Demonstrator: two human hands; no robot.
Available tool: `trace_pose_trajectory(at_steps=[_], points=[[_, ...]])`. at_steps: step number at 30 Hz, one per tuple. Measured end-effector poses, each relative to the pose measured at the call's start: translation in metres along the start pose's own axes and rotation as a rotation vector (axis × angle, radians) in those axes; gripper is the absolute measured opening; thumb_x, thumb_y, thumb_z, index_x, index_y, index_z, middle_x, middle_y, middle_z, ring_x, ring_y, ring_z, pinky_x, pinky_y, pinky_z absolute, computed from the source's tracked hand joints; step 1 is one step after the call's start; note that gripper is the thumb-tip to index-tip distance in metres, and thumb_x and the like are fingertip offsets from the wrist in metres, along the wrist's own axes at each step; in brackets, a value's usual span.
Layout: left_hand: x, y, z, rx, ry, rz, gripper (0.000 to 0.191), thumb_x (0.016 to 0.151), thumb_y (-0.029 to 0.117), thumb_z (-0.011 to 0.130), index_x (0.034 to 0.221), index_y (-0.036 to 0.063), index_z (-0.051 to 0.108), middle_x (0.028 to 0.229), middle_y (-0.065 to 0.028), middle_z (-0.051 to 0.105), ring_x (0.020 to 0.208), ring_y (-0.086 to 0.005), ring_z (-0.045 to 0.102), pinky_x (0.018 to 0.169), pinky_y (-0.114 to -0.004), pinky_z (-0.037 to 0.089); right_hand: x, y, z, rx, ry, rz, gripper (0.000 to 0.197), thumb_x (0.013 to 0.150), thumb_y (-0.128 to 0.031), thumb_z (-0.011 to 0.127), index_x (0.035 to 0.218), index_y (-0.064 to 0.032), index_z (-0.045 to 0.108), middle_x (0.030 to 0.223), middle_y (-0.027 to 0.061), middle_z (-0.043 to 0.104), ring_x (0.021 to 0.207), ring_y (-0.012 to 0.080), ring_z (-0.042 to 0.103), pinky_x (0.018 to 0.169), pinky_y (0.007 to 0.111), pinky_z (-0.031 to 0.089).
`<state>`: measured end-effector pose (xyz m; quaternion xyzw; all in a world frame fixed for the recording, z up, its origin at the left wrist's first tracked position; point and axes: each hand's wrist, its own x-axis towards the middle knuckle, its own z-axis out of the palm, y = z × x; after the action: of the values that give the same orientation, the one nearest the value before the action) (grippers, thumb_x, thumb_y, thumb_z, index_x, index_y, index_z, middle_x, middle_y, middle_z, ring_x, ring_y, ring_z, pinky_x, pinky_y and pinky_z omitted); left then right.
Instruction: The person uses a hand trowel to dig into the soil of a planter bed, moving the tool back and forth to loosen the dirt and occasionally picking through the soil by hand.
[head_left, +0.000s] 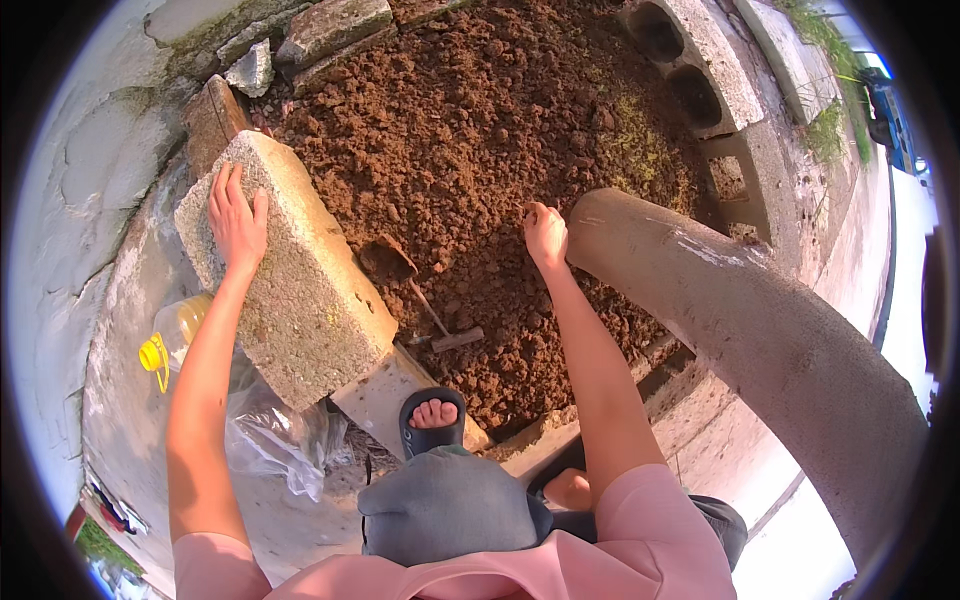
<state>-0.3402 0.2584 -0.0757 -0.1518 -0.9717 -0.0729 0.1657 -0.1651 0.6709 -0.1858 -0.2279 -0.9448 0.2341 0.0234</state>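
Observation:
My left hand (238, 217) rests flat, fingers a little apart, on top of a rough concrete block (292, 300) at the left edge of the soil bed. Over the loose brown soil (450, 135), my right hand (546, 232) is held with its fingers curled and pinched together. Whether something small is between those fingertips cannot be told. A small hand trowel (388, 259) with a T-shaped handle (457, 339) lies on the soil between my hands, its blade beside the block.
A thick round concrete post (735, 300) leans in from the right, close to my right hand. Hollow concrete blocks (705, 67) edge the bed at the upper right. A plastic jug with a yellow cap (152, 355) and a clear plastic bag (281, 442) lie at the left.

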Motion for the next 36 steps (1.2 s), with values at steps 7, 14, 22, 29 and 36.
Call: trace_pose_trajectory(at_steps=[7,14,22,29,36], points=[[-0.005,-0.003,0.000,0.023,-0.015,-0.006,0.049,0.091,0.035,0.042,0.132,0.0080,0.037,0.137,-0.0106,0.033,0.128,-0.0294,0.028,0.106,-0.043,0.021,0.024,0.012,0.016,-0.313,-0.141,-0.066,0.021,0.075,-0.013,0.065,0.095,-0.0094,0.060,0.086,0.0142,0.056,0.080,0.0315,0.058,0.065,0.042,0.049],[-0.004,0.000,0.000,-0.009,-0.008,-0.009,0.049,0.091,0.034,0.044,0.132,0.0085,0.038,0.137,-0.0107,0.033,0.128,-0.0292,0.029,0.106,-0.044,0.022,0.005,0.024,0.006,-0.024,0.008,-0.047,0.016,0.080,-0.016,0.063,0.078,-0.0010,0.059,0.082,0.0107,0.055,0.086,0.0302,0.051,0.071,0.041,0.044],[-0.004,-0.003,-0.003,0.009,-0.032,-0.019,0.049,0.091,0.036,0.043,0.132,0.0095,0.038,0.138,-0.0100,0.032,0.129,-0.0291,0.028,0.106,-0.044,0.022,0.011,0.010,0.002,0.105,-0.100,0.219,0.016,0.082,-0.016,0.061,0.084,0.0003,0.061,0.076,0.0154,0.060,0.072,0.0301,0.057,0.064,0.041,0.047],[-0.003,0.000,0.008,-0.003,-0.021,-0.014,0.051,0.091,0.039,0.041,0.133,0.0104,0.037,0.139,-0.0090,0.032,0.129,-0.0283,0.028,0.106,-0.045,0.021,0.022,0.036,-0.019,-0.010,-0.348,0.047,0.017,0.069,-0.015,0.070,0.074,0.0004,0.065,0.067,0.0146,0.064,0.064,0.0274,0.063,0.061,0.038,0.050],[0.000,-0.003,-0.002,0.018,-0.015,-0.019,0.048,0.088,0.031,0.047,0.130,0.0078,0.038,0.137,-0.0097,0.035,0.129,-0.0279,0.029,0.107,-0.043,0.021,-0.018,-0.001,-0.027,-0.131,0.005,-0.192,0.017,0.084,-0.014,0.056,0.088,0.0030,0.057,0.085,0.0198,0.057,0.077,0.0351,0.054,0.064,0.044,0.048]])
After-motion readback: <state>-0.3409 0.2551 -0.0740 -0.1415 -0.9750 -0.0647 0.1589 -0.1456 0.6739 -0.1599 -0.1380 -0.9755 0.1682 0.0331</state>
